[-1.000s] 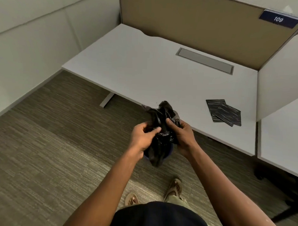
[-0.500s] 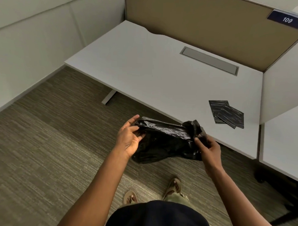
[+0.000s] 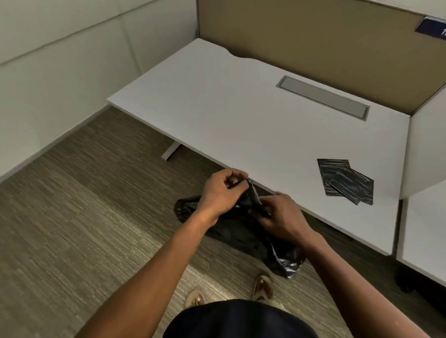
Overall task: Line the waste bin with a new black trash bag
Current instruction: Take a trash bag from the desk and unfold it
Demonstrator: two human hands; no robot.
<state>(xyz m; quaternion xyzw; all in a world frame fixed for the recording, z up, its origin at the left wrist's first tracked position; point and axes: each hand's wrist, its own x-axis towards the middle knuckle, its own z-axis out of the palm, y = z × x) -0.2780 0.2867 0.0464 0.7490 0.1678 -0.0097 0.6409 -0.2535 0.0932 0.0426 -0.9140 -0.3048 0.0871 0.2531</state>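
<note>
A crumpled black trash bag hangs in front of me, just before the desk's front edge. My left hand pinches its upper edge with fingers closed. Close beside it, my right hand grips the bag's folds. The bag spreads out below both hands, reaching left and down to the right. The waste bin is hidden; I cannot see it under the bag.
A white desk stands ahead with a grey cable hatch. Two folded black bags lie on its right part. Brown carpet stretches to the left. A partition wall closes the right side. My feet in sandals stand below.
My hands, spread wide apart with the bag stretched between them half a second ago, have come back together at the bag's top edge. The bag now sags lower.
</note>
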